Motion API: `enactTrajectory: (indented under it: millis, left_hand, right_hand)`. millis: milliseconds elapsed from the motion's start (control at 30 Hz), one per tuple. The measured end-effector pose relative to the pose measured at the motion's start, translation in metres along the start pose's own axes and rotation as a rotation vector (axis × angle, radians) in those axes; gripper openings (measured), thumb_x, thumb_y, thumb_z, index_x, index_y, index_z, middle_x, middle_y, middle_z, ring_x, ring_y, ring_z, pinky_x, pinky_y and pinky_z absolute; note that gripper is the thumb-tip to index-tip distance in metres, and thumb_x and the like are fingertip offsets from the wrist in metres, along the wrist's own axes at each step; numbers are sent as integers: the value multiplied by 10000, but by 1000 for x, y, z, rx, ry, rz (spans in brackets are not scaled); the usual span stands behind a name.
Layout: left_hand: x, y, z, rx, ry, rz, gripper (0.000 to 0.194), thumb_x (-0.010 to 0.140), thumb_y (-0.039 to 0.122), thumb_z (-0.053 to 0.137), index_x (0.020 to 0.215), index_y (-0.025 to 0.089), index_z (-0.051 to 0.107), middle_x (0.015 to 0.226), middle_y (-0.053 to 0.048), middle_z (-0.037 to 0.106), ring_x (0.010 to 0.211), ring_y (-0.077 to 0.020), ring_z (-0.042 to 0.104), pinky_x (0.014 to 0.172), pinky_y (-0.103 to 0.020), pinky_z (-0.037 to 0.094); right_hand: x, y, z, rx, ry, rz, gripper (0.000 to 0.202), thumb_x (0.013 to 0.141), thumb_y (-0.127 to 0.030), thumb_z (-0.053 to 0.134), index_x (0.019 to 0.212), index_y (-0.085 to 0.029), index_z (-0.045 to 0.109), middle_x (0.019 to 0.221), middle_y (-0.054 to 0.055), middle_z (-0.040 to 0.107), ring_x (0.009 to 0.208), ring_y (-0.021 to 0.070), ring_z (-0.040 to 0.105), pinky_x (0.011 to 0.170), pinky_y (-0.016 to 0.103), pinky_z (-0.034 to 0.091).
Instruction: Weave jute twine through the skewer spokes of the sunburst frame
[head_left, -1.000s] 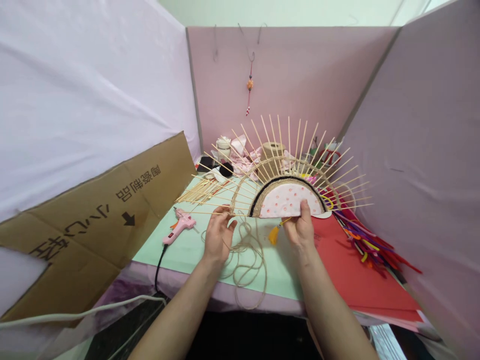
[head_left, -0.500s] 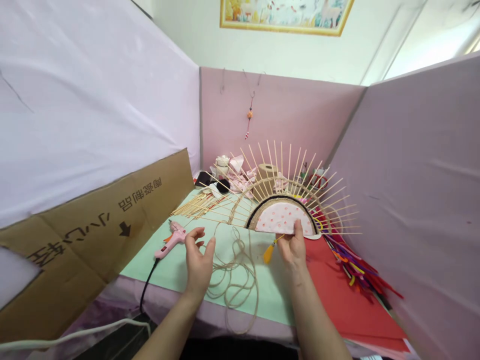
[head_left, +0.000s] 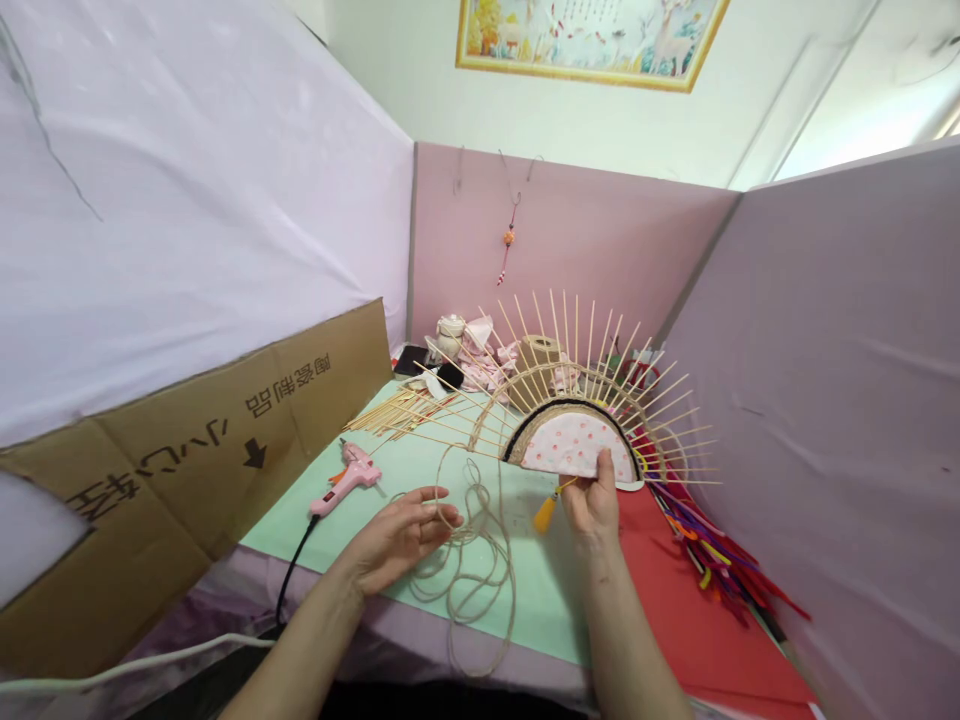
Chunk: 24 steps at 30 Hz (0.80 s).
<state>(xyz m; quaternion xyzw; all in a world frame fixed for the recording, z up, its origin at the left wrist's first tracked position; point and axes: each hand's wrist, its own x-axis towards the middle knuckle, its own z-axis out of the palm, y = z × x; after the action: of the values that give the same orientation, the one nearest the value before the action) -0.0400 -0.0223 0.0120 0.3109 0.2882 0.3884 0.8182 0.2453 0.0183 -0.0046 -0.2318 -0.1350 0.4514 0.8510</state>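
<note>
My right hand (head_left: 592, 500) grips the lower edge of a half-round fan (head_left: 577, 445), thumb on its white, pink-dotted face. Thin wooden sticks radiate from the fan, with a black band and twine arcs across them. A yellow tassel (head_left: 546, 513) dangles below it, left of that hand. My left hand (head_left: 405, 535) is open, fingers stretched toward the right beside a strand of twine; whether they touch it I cannot tell. Loose loops of twine (head_left: 480, 570) lie on the green mat and run up to the fan. Left of them rests a pink glue gun (head_left: 349, 480).
Loose sticks (head_left: 401, 410) lie at the back left, near pink fabric scraps (head_left: 484, 360) and a twine spool (head_left: 536, 350). Colourful pipe cleaners (head_left: 720, 550) and red sheets (head_left: 697, 620) are on the right. A cardboard panel (head_left: 210, 440) stands along the left.
My left hand has turned and reached toward the twine, its fingers now extended to the right. My right hand still holds the fan, which is tilted slightly differently. The camera view has shifted a little.
</note>
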Motion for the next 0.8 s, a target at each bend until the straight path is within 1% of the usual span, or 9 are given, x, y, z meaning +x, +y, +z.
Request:
enactTrajectory:
  millis: [67, 167, 233, 300, 400, 500, 567, 667, 800]
  left_hand:
    - [-1, 2, -2, -2, -32, 11, 249, 770, 140, 654, 1011, 153, 592, 880, -85, 681, 897, -191, 661, 869, -310, 464]
    - [-3, 2, -4, -30, -54, 9, 244, 779, 136, 641, 1017, 148, 593, 864, -78, 673, 902, -193, 657, 874, -312, 471]
    - [-4, 4, -6, -61, -32, 12, 238, 774, 122, 645, 1006, 146, 597, 828, -60, 658, 862, -179, 657, 870, -320, 484]
    - [-3, 7, -9, -101, 23, 42, 221, 775, 105, 640, 988, 146, 597, 777, -31, 630, 778, -149, 648, 865, -343, 503]
    - [0, 21, -15, -158, 114, 109, 171, 798, 94, 603, 961, 142, 588, 745, -12, 593, 667, -107, 614, 777, -327, 548]
    - [5, 41, -19, -227, 145, 119, 132, 823, 76, 548, 941, 130, 574, 742, -17, 573, 583, -65, 565, 587, -197, 529]
    - [7, 54, -20, -273, 141, 105, 122, 832, 66, 518, 930, 120, 567, 747, -24, 565, 548, -45, 531, 514, -148, 492]
    - [8, 67, -21, -290, 146, 82, 119, 823, 60, 511, 915, 115, 561, 780, -44, 580, 549, -47, 529, 493, -144, 490]
    - [11, 75, -24, -249, 162, 70, 129, 804, 66, 511, 910, 111, 569, 798, -64, 599, 571, -68, 555, 484, -154, 494]
  right_hand:
    - [0, -1, 1, 14, 17, 10, 201, 813, -349, 626, 978, -237, 650, 907, -40, 750, 843, 80, 698, 834, 213, 549]
    - [0, -4, 4, 47, 67, 29, 171, 855, -316, 576, 982, -230, 652, 856, -42, 753, 793, 73, 704, 779, 193, 562]
    - [0, -5, 5, 66, 94, 34, 170, 868, -296, 560, 994, -227, 651, 834, -46, 753, 766, 64, 703, 754, 174, 561]
    - [0, -6, 5, 72, 98, 36, 179, 870, -292, 557, 1009, -226, 649, 842, -45, 753, 765, 65, 703, 755, 177, 561]
    - [0, -7, 5, 53, 80, 33, 186, 866, -303, 565, 1014, -229, 648, 865, -43, 752, 785, 74, 704, 779, 200, 562]
    - [-1, -7, 6, 56, 91, 48, 184, 877, -300, 545, 1011, -225, 648, 883, -34, 752, 815, 80, 701, 810, 221, 557]
    - [0, -7, 6, 62, 108, 61, 179, 886, -288, 531, 1001, -221, 650, 893, -28, 751, 830, 81, 699, 838, 235, 549]
    - [2, -6, 2, 48, 111, 66, 156, 879, -281, 542, 969, -219, 654, 889, -31, 750, 833, 77, 696, 863, 238, 537]
    - [3, -4, -2, 1, 65, 82, 118, 846, -297, 588, 920, -233, 656, 870, -51, 748, 821, 81, 697, 865, 247, 538]
